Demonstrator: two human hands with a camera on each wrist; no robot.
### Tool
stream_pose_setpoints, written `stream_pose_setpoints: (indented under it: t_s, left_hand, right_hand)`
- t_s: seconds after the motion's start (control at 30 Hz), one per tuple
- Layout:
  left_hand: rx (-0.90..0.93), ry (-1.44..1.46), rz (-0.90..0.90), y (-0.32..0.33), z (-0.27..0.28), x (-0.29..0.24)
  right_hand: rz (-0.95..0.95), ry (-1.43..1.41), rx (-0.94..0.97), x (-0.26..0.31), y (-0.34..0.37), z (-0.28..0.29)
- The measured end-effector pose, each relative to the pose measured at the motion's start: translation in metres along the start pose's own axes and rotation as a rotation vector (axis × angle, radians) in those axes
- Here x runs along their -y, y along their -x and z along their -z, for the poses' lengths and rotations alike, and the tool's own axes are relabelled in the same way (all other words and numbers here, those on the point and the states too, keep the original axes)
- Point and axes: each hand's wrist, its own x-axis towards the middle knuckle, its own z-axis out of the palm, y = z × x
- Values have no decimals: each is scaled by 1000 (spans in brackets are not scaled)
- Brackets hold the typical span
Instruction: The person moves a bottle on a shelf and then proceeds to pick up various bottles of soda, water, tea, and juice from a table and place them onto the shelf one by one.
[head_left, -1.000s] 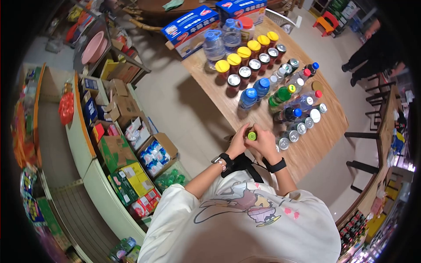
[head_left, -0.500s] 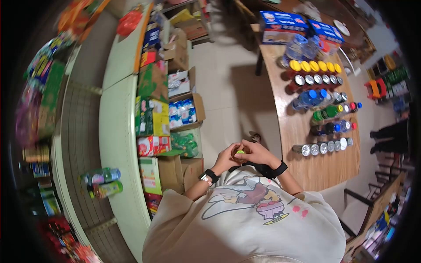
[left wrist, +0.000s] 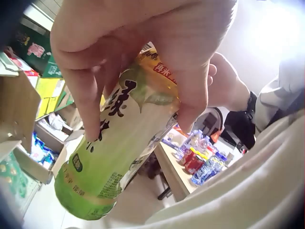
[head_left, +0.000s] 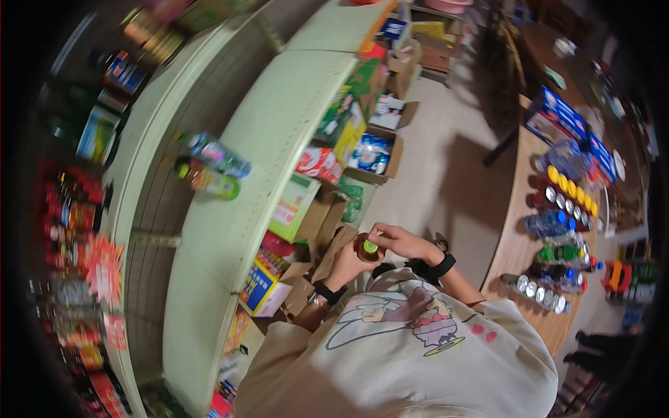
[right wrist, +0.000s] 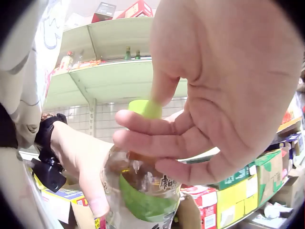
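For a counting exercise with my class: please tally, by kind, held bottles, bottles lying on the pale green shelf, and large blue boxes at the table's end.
Held green-capped bottle: 1
Lying bottles on the pale green shelf: 2
Large blue boxes at the end of the table: 2
Total: 5

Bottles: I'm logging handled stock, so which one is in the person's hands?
The green tea bottle: left hand grips it, right hand pinches its green cap; other bottles rest on table or shelves.
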Motion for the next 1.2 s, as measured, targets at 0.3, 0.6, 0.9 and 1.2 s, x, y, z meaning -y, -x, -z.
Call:
stream_pose_setpoints:
  t_s: [0.3, 0.6, 0.9, 1.2]
  left_hand:
    - [-351, 27, 1, 25, 108, -52]
    - [-775, -98, -166, -31, 228, -64]
    - [-951, -191, -42, -73, 269, -58]
    - [-890, -121, -104, -93, 293, -28]
  right_hand:
    - [345, -16, -108, 46, -96, -41]
    - [435, 328, 51, 82, -213, -71]
    - [556, 629, -144, 58, -317, -83]
    - [506, 778, -331, 60, -336, -91]
